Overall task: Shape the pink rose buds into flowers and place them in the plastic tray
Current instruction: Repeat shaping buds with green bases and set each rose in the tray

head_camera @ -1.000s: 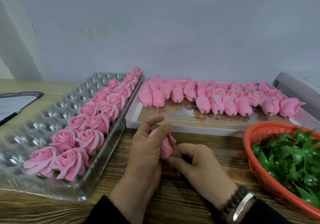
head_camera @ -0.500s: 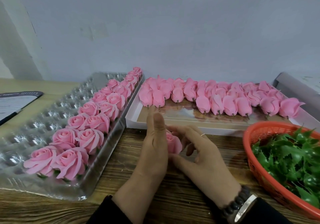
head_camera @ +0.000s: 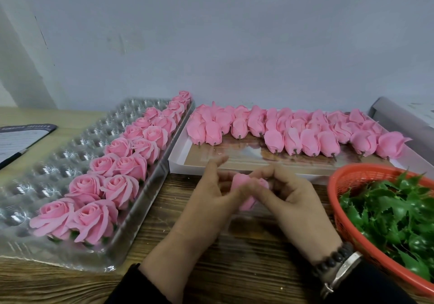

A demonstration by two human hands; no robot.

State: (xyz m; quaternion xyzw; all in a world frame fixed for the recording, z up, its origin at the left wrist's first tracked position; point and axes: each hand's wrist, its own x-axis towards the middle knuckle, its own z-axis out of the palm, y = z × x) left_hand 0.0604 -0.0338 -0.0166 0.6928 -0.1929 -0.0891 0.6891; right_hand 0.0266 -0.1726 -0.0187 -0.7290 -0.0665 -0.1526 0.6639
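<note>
Wooden tabletop [head_camera: 211,268] against a pale grey wall. At centre, the left hand [head_camera: 211,193] and right hand [head_camera: 291,195] together pinch one pink rose bud [head_camera: 244,186] just above the wood. Left of them, the clear plastic tray [head_camera: 58,162] holds two rows of opened roses [head_camera: 122,165] along its right side. Behind, a white box [head_camera: 178,160] carries unshaped buds [head_camera: 305,132]. At right, an orange basket [head_camera: 335,186] holds green leaves [head_camera: 394,214].

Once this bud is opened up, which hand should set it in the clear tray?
Left, probably. The plastic tray lies on the left hand's side, so it reaches without crossing. Both hands pinch the bud now; the right hand sits nearer the red basket.
</note>
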